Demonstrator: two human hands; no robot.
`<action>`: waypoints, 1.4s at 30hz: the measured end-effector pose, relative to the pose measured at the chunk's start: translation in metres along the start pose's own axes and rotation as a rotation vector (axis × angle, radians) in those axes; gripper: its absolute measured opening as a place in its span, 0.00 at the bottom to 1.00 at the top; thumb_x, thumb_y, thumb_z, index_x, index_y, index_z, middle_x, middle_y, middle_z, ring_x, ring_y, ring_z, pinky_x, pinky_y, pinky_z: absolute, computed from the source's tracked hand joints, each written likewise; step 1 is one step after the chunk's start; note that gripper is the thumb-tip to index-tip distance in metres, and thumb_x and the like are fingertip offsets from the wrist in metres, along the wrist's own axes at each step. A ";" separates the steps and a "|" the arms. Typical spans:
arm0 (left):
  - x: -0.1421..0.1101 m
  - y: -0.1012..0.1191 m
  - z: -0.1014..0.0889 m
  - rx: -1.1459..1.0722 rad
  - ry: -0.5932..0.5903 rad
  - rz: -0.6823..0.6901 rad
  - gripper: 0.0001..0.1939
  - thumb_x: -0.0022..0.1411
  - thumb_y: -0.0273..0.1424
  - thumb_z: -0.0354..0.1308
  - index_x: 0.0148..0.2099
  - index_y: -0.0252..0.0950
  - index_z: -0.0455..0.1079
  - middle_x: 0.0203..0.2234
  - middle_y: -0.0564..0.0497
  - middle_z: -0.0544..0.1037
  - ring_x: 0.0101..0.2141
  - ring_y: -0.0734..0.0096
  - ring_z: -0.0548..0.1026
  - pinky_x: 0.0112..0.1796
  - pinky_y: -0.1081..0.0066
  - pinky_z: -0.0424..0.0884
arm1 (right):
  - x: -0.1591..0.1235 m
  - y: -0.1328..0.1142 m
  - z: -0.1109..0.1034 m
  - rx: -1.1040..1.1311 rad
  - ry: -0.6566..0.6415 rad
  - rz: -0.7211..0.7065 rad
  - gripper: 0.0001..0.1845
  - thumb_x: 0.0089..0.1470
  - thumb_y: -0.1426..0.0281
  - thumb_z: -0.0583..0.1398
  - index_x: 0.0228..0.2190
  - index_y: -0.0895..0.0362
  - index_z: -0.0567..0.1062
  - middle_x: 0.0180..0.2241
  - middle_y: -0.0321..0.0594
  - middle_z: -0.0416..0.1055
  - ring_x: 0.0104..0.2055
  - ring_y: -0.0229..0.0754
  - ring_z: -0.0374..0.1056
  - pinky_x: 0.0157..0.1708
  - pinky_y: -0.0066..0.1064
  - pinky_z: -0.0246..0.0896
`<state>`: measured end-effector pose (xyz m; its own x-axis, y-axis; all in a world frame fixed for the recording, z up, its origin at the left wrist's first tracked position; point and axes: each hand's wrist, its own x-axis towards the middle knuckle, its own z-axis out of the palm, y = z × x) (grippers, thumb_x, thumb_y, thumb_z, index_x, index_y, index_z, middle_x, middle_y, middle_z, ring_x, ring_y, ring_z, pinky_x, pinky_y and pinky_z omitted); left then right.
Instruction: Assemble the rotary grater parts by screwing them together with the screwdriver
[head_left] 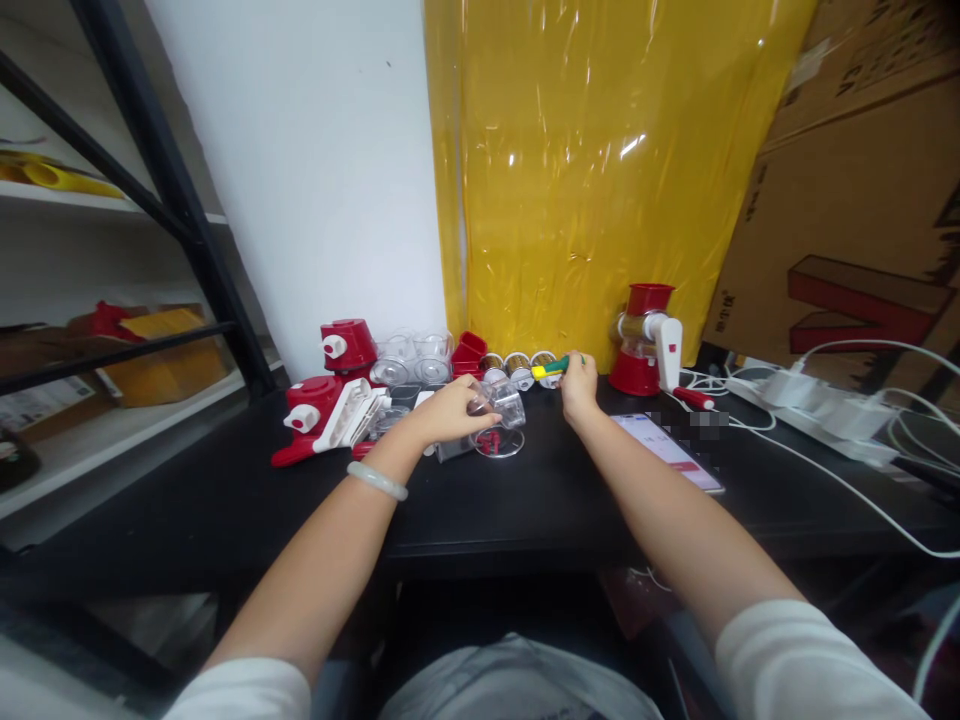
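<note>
My left hand [454, 412] is closed around the edge of a clear plastic housing [508, 402], tilted just above the black table. Under it, a clear round rim [501, 455] shows on the tabletop with something red inside. To the right, my right hand [580, 385] grips a slim green-and-yellow tool [553, 368], its yellow end pointing left towards the housing. The tool's other end is hidden in my fingers, so I cannot tell whether it has a blade or a shaft. Behind it stand several metal grater drums [517, 368] with white ends.
Red grinder bodies [313, 402], white crank handles [352, 415] and clear cups [412, 355] crowd the left back. An assembled red grinder [645, 345] stands at right. A phone [667, 450] lies beside my right forearm, near a power strip [817, 415] with cables.
</note>
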<state>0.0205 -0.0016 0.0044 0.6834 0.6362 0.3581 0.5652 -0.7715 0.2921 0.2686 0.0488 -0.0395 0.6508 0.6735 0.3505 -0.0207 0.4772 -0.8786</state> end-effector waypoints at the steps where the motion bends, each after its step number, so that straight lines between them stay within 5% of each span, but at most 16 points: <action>1: 0.000 -0.001 0.000 -0.002 0.002 0.003 0.20 0.59 0.49 0.57 0.37 0.39 0.78 0.40 0.47 0.69 0.39 0.62 0.74 0.46 0.62 0.69 | 0.000 0.000 0.001 0.006 0.019 0.021 0.14 0.55 0.55 0.53 0.33 0.53 0.63 0.21 0.28 0.60 0.20 0.35 0.60 0.21 0.28 0.56; 11: 0.000 0.003 -0.001 0.059 -0.004 -0.020 0.22 0.59 0.51 0.56 0.38 0.39 0.78 0.36 0.48 0.68 0.35 0.64 0.73 0.41 0.64 0.68 | -0.008 -0.009 0.002 0.029 0.033 0.081 0.08 0.57 0.63 0.49 0.30 0.53 0.61 0.19 0.27 0.59 0.17 0.35 0.59 0.19 0.27 0.54; 21: -0.001 0.003 -0.001 0.080 0.007 -0.014 0.22 0.59 0.51 0.56 0.40 0.40 0.78 0.37 0.48 0.69 0.36 0.63 0.73 0.41 0.64 0.68 | -0.005 -0.004 0.001 0.006 0.014 0.017 0.25 0.50 0.43 0.55 0.32 0.52 0.62 0.21 0.26 0.57 0.18 0.34 0.57 0.18 0.27 0.55; 35: -0.001 0.005 -0.002 0.112 0.003 -0.023 0.23 0.59 0.52 0.55 0.38 0.38 0.78 0.37 0.48 0.69 0.34 0.63 0.73 0.40 0.64 0.69 | -0.009 -0.013 0.003 0.077 0.038 0.111 0.06 0.52 0.65 0.53 0.32 0.54 0.64 0.19 0.27 0.59 0.16 0.34 0.57 0.17 0.27 0.53; 42: -0.002 0.004 -0.002 0.095 0.009 -0.012 0.23 0.59 0.52 0.55 0.42 0.39 0.78 0.37 0.48 0.69 0.36 0.63 0.73 0.42 0.64 0.68 | -0.007 -0.009 0.002 0.094 0.012 0.106 0.07 0.55 0.62 0.52 0.31 0.53 0.63 0.20 0.27 0.59 0.16 0.33 0.56 0.16 0.26 0.54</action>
<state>0.0204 -0.0060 0.0068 0.6725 0.6446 0.3635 0.6145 -0.7601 0.2111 0.2629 0.0410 -0.0330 0.6499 0.7166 0.2532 -0.1606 0.4551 -0.8758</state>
